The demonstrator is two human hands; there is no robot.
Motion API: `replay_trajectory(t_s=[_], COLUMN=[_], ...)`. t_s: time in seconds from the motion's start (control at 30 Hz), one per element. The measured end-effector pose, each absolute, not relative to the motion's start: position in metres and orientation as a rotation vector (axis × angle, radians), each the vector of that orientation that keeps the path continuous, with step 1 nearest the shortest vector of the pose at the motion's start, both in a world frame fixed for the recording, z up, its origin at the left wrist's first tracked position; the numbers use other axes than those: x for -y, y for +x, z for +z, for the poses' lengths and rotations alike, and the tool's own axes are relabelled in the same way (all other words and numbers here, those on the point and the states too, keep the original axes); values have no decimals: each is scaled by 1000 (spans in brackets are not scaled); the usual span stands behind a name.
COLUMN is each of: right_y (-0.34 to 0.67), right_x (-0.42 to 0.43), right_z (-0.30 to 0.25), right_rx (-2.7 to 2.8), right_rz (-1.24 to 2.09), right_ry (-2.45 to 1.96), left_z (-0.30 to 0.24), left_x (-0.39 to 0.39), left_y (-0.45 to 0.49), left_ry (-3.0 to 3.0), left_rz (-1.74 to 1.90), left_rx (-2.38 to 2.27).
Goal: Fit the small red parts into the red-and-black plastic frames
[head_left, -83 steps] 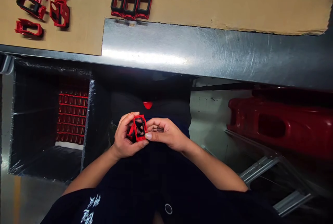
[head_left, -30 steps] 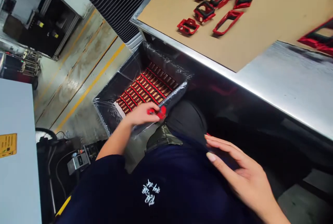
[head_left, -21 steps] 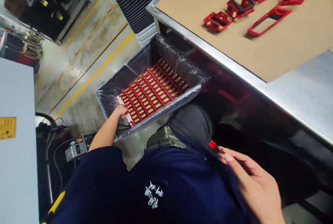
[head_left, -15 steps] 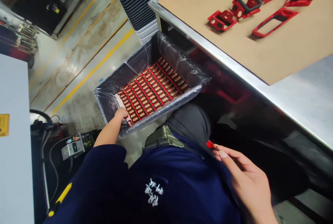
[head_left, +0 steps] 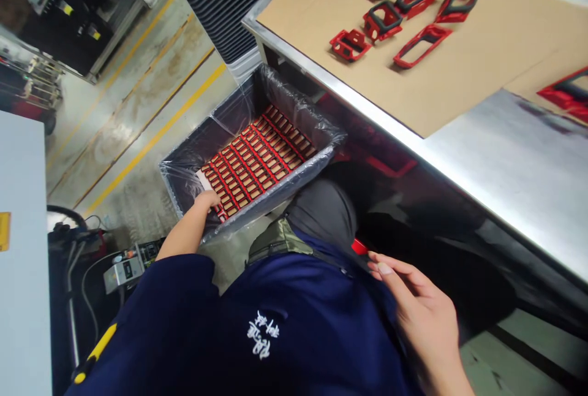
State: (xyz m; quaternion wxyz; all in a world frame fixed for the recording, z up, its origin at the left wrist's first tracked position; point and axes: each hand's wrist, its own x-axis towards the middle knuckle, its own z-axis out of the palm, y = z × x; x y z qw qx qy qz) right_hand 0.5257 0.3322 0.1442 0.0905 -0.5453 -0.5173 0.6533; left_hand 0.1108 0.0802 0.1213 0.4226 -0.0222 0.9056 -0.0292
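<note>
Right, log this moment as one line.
left hand: in plastic-lined crate, at red frames | right hand: beside red part

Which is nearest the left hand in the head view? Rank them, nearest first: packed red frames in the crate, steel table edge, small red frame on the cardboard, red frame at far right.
From the left hand:
1. Packed red frames, below it in the crate.
2. Steel table edge, beyond the crate.
3. Small red frame, on the cardboard.
4. Red frame at far right, at the view's edge.

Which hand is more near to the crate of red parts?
Left hand is nearer: it reaches into the crate above the red parts. The right hand is outside it.
</note>
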Motion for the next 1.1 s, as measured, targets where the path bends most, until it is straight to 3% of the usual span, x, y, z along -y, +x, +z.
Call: replay_trajectory(t_s=[0.13,0.3,0.47,0.6,1.1], right_y=[525,513,524,545,547], right_x=[-331,-327,-333,-333,-333], right_z=[143,162,179,181,184], right_rx=[1725,2022,2102,2002,1827], right_rz=[1913,1698,1266,1188,1643], right_ry=[-1481,-1037,-906,-971,-803], left_z=[156,174,186,190,195], left_x=[-134,-242,-295,-307,-284], left_y=[132,248,365,389,361], left_ry=[-41,135,-8,-155,293], left_rz=[597,1155,1163,1089,1027], left_rx=[-2219,-1669,-1023,-861,-1008])
